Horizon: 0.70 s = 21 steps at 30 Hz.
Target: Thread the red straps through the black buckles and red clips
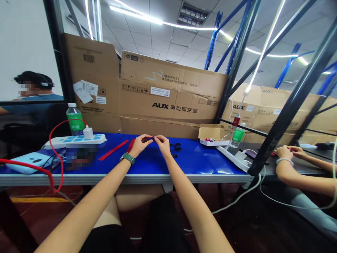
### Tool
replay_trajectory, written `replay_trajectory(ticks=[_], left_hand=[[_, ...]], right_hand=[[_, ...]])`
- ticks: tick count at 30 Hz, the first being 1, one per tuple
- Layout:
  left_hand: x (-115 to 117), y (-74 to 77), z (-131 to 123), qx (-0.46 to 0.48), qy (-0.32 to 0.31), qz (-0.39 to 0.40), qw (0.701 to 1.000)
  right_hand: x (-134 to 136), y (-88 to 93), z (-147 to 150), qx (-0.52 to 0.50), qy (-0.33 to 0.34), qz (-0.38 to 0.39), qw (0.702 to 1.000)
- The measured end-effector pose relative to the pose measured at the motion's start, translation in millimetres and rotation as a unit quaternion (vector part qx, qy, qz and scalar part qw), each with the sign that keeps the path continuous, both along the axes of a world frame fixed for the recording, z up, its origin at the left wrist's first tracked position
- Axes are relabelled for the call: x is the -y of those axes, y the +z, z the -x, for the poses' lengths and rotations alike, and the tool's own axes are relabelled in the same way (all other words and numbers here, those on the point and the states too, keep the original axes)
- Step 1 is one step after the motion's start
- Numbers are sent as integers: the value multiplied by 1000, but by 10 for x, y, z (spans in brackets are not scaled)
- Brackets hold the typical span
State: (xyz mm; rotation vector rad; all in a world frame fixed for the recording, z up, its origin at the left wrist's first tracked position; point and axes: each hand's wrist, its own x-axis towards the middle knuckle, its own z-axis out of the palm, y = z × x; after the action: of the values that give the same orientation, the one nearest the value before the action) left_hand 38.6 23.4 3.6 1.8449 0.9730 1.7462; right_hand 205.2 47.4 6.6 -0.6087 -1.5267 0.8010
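Note:
Over the blue table (205, 158), my left hand (140, 144) and my right hand (162, 144) meet with their fingertips nearly touching. Both are closed in a pinch. A dark red strip (146, 139) shows at the fingers of my left hand. What my right fingers pinch is small and dark, and I cannot make it out. Beside my left hand a second red strip (130, 145) lies partly hidden, and farther left a longer red strip (113, 150) lies flat. Several small black pieces (176, 149) are scattered just right of my right hand.
A white power strip (60, 142), a green-labelled bottle (75, 119) and a light blue phone-like object (28, 161) stand left. A small open carton (213, 135) sits back right. Large cardboard (171, 95) walls the back. A co-worker's hands (286, 153) are at right.

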Motion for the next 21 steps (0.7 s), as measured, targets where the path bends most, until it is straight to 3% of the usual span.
replay_trajectory(ticks=[11, 17, 21], left_hand=[[5, -15, -8, 5, -11, 15, 1000], [58, 21, -8, 3, -23, 22, 999], [73, 14, -13, -18, -26, 17, 999]], right_hand=[[52, 48, -52, 31, -27, -8, 999], [48, 40, -76, -5, 55, 37, 998], [37, -2, -57, -25, 75, 96, 992]])
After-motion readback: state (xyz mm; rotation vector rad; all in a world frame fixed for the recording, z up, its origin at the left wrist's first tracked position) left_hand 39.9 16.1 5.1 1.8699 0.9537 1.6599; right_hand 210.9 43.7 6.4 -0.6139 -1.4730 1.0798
